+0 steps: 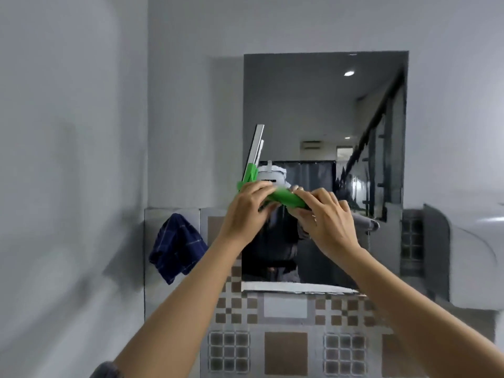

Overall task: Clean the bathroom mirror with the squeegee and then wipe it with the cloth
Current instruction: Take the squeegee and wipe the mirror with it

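Faced a tall rectangular wall mirror of hard, smooth, breakable glass, set above patterned brown-and-grey tiling; judged best worked with even, moderate pressure, never a knock from the tool's hard edge. Hung at about nine o'clock from the mirror's lower left corner, a soft dark-blue checked cloth, limp and light by the look, draped on the wall edge and not yet in use.

Held up in front of the mirror's lower left area, a green plastic-handled squeegee with a pale straight blade: probably light and rigid, the handle likely slick if wet, the blade strip the only pliant part. Handle ran roughly from ten o'clock to four o'clock; blade bar stood nearly upright, long axis pointing toward twelve, tipped slightly toward one. Could not tell whether the blade touched the glass.

Closed around the handle near the blade end, the left hand; wrapped over the handle's far end at about three o'clock from it, the right hand, fingers curled tight. Handle judged the proper place to grip, not the blade.
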A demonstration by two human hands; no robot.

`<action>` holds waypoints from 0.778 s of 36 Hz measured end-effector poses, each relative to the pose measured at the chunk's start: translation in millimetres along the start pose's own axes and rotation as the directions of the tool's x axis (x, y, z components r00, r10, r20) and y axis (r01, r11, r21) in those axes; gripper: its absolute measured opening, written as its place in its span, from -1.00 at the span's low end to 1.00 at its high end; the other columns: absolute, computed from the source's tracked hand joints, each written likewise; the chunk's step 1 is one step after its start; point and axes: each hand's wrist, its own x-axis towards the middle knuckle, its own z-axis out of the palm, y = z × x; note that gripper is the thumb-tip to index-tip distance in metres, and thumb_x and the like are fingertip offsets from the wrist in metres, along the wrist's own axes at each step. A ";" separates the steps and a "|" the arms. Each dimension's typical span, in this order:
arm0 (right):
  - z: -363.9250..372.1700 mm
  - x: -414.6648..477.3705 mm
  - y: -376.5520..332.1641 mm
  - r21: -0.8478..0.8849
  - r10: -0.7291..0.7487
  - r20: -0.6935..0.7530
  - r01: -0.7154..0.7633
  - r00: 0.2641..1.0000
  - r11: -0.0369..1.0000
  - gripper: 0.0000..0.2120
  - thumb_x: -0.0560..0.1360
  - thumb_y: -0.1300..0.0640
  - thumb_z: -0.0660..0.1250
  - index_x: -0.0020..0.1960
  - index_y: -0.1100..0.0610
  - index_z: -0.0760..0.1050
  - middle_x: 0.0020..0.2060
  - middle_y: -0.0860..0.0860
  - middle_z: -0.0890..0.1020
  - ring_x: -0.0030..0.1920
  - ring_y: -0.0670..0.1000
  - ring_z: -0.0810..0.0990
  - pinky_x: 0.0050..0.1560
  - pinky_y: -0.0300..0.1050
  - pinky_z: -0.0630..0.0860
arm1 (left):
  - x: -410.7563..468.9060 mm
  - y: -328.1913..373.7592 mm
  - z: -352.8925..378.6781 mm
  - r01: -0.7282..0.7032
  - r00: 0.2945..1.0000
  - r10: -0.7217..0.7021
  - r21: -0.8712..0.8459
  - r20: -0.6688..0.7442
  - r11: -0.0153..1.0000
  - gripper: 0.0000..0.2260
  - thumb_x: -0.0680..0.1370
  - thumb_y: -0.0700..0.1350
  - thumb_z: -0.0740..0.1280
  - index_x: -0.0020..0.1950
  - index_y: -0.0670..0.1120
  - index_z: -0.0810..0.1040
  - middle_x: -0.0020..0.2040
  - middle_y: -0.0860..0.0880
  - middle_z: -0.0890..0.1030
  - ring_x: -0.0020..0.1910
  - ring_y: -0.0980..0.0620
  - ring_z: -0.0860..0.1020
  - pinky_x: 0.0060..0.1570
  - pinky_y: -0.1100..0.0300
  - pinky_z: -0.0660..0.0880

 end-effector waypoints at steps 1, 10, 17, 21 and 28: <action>-2.1 12.5 2.0 -0.006 0.007 -0.014 -0.007 1.000 1.000 -0.64 0.50 0.05 0.29 0.29 0.01 0.44 -0.01 0.03 0.55 0.00 0.11 0.50 -0.08 -0.01 0.32 | 11.3 -2.4 3.0 0.006 0.999 -0.007 -0.008 -0.046 1.000 -0.66 0.43 -0.19 0.43 0.18 -0.21 0.55 0.13 -0.13 0.58 0.14 -0.05 0.50 0.14 0.01 0.49; -18.3 121.4 25.9 -0.065 0.025 -0.120 -0.033 0.992 0.997 -0.64 0.54 0.06 0.20 0.33 0.02 0.37 0.08 0.12 0.51 0.13 0.15 0.43 0.07 0.03 0.28 | 54.9 -15.6 25.3 0.128 0.944 -0.140 -0.058 -0.299 0.990 -0.61 0.49 -0.13 0.39 0.27 -0.23 0.43 0.24 -0.17 0.49 0.27 -0.04 0.38 0.28 0.20 0.34; -18.2 183.3 44.3 -0.063 -0.046 -0.159 0.036 0.986 0.997 -0.68 0.58 0.06 0.14 0.31 0.03 0.38 0.07 0.12 0.50 0.12 0.15 0.41 0.08 0.04 0.26 | 4.9 -39.8 66.2 0.234 0.949 -0.230 -0.007 -0.217 0.972 -0.53 0.58 0.16 0.07 0.29 -0.15 0.43 0.23 -0.07 0.50 0.24 0.11 0.40 0.24 0.26 0.39; -11.4 200.6 50.0 -0.051 -0.063 -0.171 0.054 0.983 0.997 -0.69 0.57 0.04 0.14 0.29 0.00 0.40 0.06 0.09 0.50 0.12 0.14 0.40 0.09 0.02 0.23 | -18.7 -57.1 87.8 0.307 0.949 -0.295 0.106 -0.113 0.946 -0.44 0.56 0.17 0.11 0.44 -0.16 0.25 0.47 -0.05 0.24 0.45 0.08 0.16 0.40 0.30 0.12; 3.2 213.2 54.0 -0.020 -0.092 -0.159 0.090 0.983 0.996 -0.70 0.57 0.03 0.15 0.29 -0.04 0.39 0.07 0.07 0.50 0.12 0.12 0.40 0.15 0.01 0.21 | -24.2 -60.5 101.7 0.273 0.962 -0.270 0.190 -0.042 0.943 -0.33 0.56 0.12 0.18 0.51 -0.13 -0.06 0.54 -0.05 -0.05 0.51 0.06 -0.06 0.43 0.15 0.13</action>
